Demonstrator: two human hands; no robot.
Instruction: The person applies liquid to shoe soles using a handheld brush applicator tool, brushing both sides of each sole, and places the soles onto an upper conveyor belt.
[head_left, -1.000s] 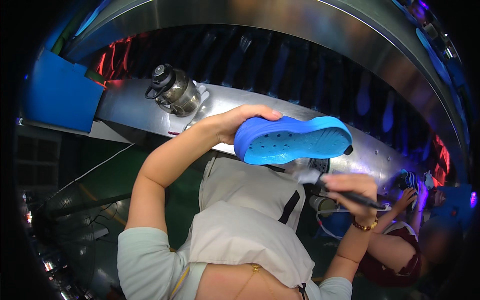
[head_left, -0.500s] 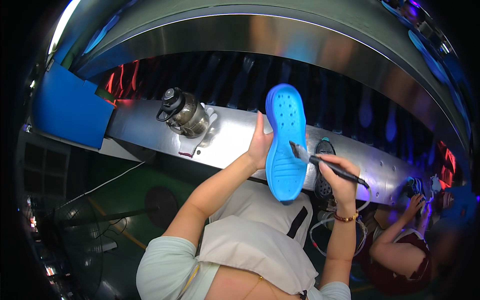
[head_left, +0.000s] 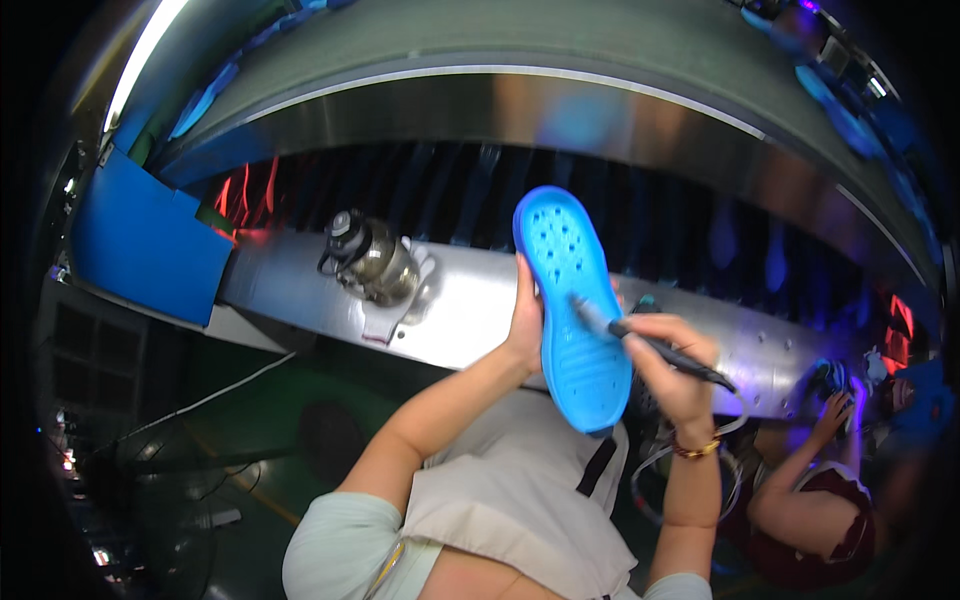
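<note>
A bright blue shoe sole [head_left: 588, 375], with a cluster of small holes toward its far end and ridges lower down, is tilted up in front of me. My left hand [head_left: 526, 318] grips it by its left edge, thumb up along the side. My right hand [head_left: 680, 365] is closed around the black handle of a brush [head_left: 662, 352], which has a thin hose running from its back end. The blurred bristles rest on or just over the sole's middle. Behind my right hand, a dark sole [head_left: 645, 398] on the metal ledge is mostly hidden.
A metal ledge [head_left: 470, 315] runs across, bearing a dark jug-like bottle [head_left: 375, 262] on a pale glove [head_left: 385, 325]. Beyond it hang dark strips [head_left: 440, 195] under a grey conveyor belt [head_left: 500, 30]. A blue panel [head_left: 145, 240] stands left; another person's arm [head_left: 800, 465] works at right.
The sole has turned slightly, its far end tipping left, and sits lower in view. The brush has moved a little along the sole's middle. The whole view has shifted with my head.
</note>
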